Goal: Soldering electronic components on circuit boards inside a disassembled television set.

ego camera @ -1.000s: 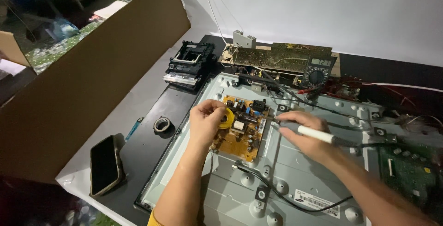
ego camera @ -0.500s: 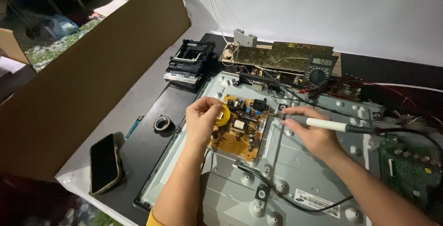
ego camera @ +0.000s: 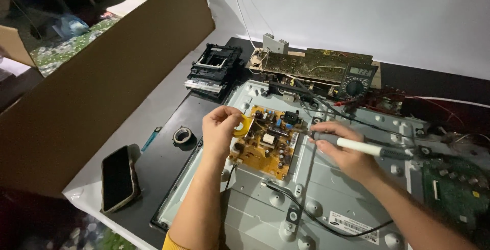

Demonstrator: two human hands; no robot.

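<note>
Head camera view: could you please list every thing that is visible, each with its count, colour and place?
Orange circuit board: 1, orange-yellow, on the grey metal panel, centre.
Grey metal back panel: 1, silver-grey, flat on the table, centre and right.
Yellow tape roll: 1, yellow, in the left hand.
White-handled tool: 1, white and grey, in the right hand.
Multimeter: 1, dark, behind the panel.
Long brown circuit board: 1, brown-green, at the back.
Black mechanism block: 1, black, back left.
Black tape roll: 1, black, left of the panel.
Smartphone: 1, dark, front left.
Cardboard sheet: 1, brown, left.
Green circuit board: 1, green, far right.
Left hand: 1, above the orange board.
Right hand: 1, right of the board.
</note>
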